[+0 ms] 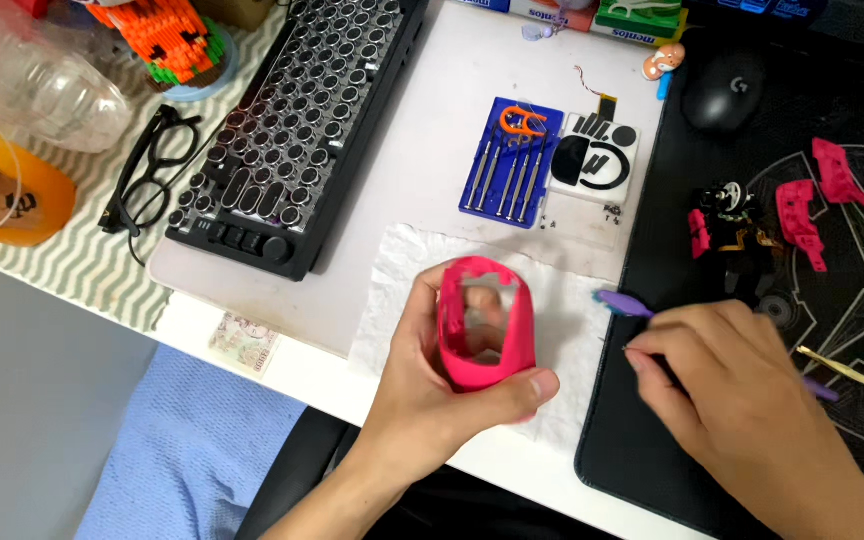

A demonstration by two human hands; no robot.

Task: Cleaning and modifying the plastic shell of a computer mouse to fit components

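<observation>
I am holding the pink shell (485, 325) upright in my left hand (432, 385), thumb across its lower edge, fingers curled behind, above the white tissue (402, 265). By my reading the disassembly is well advanced: the shell is hollow, pink panels (817, 195) and a dark inner assembly (732, 225) are lying beyond my right hand (727, 400). That hand is pinching a purple pry tool (624, 303), tip pointing toward the shell, not touching it. The blue screwdriver set (510, 160) is sitting ahead of my left hand.
</observation>
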